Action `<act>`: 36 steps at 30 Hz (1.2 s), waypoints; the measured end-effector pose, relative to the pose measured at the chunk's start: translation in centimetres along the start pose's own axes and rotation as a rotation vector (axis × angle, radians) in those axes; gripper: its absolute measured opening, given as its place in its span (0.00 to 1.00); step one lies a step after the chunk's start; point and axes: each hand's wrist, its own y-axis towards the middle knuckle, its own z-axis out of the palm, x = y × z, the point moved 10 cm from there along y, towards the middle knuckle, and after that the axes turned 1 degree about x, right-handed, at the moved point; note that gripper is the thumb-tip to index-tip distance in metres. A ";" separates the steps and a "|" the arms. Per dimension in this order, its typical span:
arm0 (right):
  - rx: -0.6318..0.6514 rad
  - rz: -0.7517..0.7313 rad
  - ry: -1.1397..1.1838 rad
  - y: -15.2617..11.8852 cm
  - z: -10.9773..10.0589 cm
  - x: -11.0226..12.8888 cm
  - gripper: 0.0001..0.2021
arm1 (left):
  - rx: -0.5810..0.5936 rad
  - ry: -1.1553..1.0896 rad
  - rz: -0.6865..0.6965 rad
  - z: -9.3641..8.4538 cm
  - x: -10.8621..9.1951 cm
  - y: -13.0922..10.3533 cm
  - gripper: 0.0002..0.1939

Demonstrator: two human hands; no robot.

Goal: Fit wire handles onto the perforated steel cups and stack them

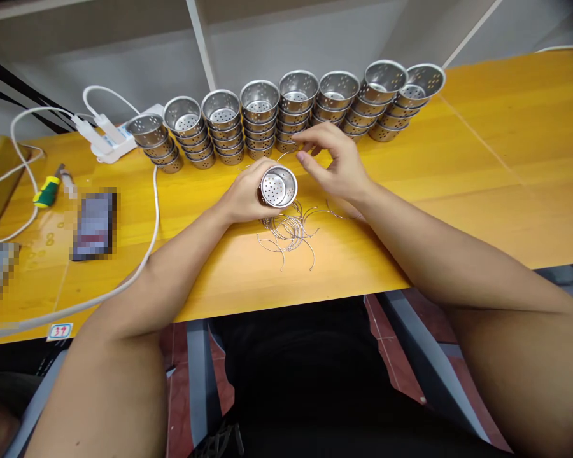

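My left hand (248, 194) is wrapped round a steel filter basket (279, 187), a small cup with a perforated bottom. Its open top faces me, above the table. Just up and to the right of it, my right hand (337, 159) hovers with thumb and forefinger apart. A thin wire (282, 155) shows near its fingertips; I cannot make out any contact with it. Below the basket lies a loose heap of curved wire springs (289, 232), with one stray wire (339, 212) under my right wrist.
Several stacks of filter baskets (260, 98) line the back of the yellow table (487, 210). On the left are a power strip (114, 149), a white cable (155, 216), a green-yellow screwdriver (46, 191) and a blurred phone-like object (94, 226).
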 end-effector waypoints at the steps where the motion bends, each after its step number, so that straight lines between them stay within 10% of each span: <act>1: 0.049 -0.030 -0.082 -0.1 0.4 0.5 0.24 | 0.011 0.016 0.018 0.1 -0.2 0.0 0.41; 27: 0.170 -0.086 -0.162 -0.2 2.5 1.3 0.21 | -0.003 0.024 0.037 0.2 -1.6 0.1 0.41; 36: -0.066 0.041 -0.090 0.9 -2.2 -4.5 0.36 | -0.246 0.013 -0.071 -1.7 4.0 -0.7 0.64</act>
